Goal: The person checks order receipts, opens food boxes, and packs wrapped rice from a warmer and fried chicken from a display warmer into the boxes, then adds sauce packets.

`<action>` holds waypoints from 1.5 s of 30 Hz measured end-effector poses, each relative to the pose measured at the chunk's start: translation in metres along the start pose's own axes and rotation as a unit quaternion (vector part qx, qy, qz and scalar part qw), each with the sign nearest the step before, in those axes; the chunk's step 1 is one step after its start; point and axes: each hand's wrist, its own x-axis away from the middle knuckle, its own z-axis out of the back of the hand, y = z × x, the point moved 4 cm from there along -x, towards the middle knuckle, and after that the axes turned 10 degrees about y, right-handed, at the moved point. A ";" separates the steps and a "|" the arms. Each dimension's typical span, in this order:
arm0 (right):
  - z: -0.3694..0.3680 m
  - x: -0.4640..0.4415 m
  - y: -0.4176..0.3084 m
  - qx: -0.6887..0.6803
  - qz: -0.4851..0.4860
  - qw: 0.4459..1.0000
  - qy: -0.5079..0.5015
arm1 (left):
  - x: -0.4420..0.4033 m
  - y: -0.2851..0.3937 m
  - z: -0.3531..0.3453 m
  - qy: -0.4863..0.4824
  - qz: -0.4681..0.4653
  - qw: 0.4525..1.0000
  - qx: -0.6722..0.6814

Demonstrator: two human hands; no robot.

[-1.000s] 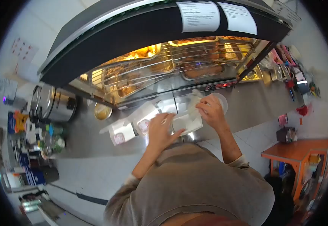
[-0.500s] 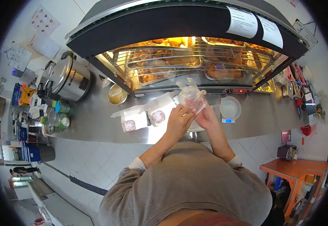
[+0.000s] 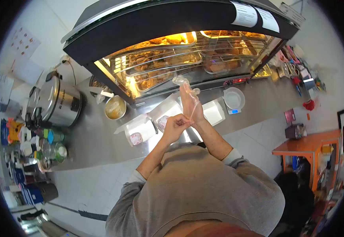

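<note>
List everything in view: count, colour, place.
Counter: 1, grey, across middle
Cabinet: 1, black, on counter
Food trays: several, silver, inside cabinet
Papers: several, white, cabinet and wall
Cooker: 1+, silver, counter left
Boxes: 3, white, counter centre
Packets: 2, pinkish, inside boxes
Bowl: 1, metallic, counter left
Tub: 1, translucent, counter right
Table: 1, orange, lower right
Clutter: uncounted, mixed, sides
Glove: 1, clear, right hand
Sweater: 1, greyish, bottom
Left hand: 1, bare, pinching glove
Right hand: 1, inside glove, flat
</note>
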 end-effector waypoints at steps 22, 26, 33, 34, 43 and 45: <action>0.139 0.052 -0.070 0.167 0.080 0.965 0.188 | -0.091 0.063 0.152 0.508 -0.324 0.740 -0.299; 0.127 0.042 -0.050 0.385 0.167 0.905 0.073 | -0.099 0.046 0.122 0.482 -0.314 0.773 -0.267; -0.012 -0.017 0.041 0.516 0.075 0.819 -0.238 | -0.089 0.068 0.047 0.280 -0.296 0.883 -0.232; -0.031 -0.036 0.062 0.269 -0.053 0.939 -0.208 | -0.080 0.077 0.045 0.295 -0.317 0.877 -0.208; -0.102 -0.157 0.088 -0.110 -0.106 0.973 0.172 | -0.035 0.014 0.153 0.363 -0.115 0.913 -0.150; -0.094 -0.141 0.072 -0.032 -0.029 0.987 0.157 | -0.037 0.000 0.165 0.346 -0.056 0.932 -0.093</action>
